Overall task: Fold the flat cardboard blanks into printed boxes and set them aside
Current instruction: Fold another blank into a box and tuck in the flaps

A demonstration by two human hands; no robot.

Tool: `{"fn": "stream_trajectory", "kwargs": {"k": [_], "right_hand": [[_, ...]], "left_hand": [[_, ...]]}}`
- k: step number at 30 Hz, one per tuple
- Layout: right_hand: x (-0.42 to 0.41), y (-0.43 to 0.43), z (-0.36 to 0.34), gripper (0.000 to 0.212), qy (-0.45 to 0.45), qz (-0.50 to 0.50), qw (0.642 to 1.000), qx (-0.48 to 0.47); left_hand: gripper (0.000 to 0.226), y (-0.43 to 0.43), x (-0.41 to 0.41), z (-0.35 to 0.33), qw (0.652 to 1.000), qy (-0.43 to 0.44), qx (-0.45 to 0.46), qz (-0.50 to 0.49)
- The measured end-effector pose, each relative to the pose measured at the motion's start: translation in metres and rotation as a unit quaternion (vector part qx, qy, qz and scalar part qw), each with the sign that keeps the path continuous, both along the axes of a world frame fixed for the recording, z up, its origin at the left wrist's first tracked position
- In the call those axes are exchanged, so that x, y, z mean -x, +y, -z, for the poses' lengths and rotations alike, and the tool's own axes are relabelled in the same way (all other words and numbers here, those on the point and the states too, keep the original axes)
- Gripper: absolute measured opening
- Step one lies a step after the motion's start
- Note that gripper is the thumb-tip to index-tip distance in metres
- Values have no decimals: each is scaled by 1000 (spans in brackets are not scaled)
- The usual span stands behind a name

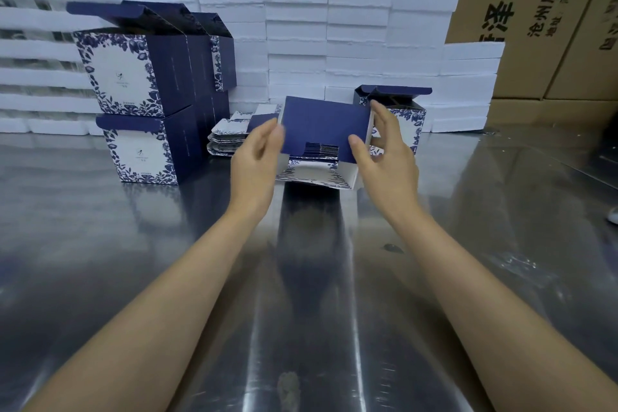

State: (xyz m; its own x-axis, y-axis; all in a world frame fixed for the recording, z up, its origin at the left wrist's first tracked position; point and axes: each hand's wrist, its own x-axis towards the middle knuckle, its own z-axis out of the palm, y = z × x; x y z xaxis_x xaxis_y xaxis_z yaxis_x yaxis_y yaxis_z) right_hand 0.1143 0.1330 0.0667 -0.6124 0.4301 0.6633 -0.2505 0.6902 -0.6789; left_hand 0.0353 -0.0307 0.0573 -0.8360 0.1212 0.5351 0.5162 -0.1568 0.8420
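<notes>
Both hands are working a half-formed navy cardboard box with blue floral print [324, 130], held just above the shiny metal tabletop [334, 278]. The left hand [257, 157] is sitting at the box's left edge, fingers loosely extended and touching the navy panel, not clearly gripping. The right hand [384, 150] is gripping the box's right side, thumb pressing on the navy face and fingers wrapping behind the far edge. Bottom flaps under the box are still hanging open, white inside showing, so this one is judged mid-fold, base not yet locked. Just beyond the left hand a low pile of flat printed cardboard blanks [230, 137] is lying on the tabletop, so more work is left; how many blanks remain, cannot tell. Farther left of the left hand a stack of finished navy-and-floral boxes [150, 94] is standing, at least two levels, lids open on top. Just behind the right hand another folded box with its lid flap up [401, 104] is sitting. Behind everything white foam trays in stacked columns [334, 27] and brown corrugated shipping cartons [551, 27] are lining the back. Several boxes done, one in hand, pile still waiting.
</notes>
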Motion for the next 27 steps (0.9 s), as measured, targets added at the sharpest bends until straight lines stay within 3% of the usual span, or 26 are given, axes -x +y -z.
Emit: {"fn": "stream_trajectory", "kwargs": {"k": [10,13,15,17,19,23,27], "right_hand": [[5,5,3,51,0,-7,1000,-30],[-1,1,-3,30,80,-55,994,57],[-3,0,-11,30,129,-100,972,169],[-5,4,-20,29,136,-166,934,286],[-6,6,-23,30,110,-212,916,323],[-2,2,-12,33,70,-213,948,225],[2,0,-5,41,44,-189,972,135]], "left_hand": [[31,2,7,8,991,32,56,-120],[30,-1,6,6,987,36,54,-149],[29,-3,6,3,984,36,43,-166],[30,-5,6,1,981,41,34,-188],[34,-5,5,-2,974,51,37,-218],[45,-5,1,-6,965,108,14,-238],[45,-5,-3,-7,950,212,52,-223]]}}
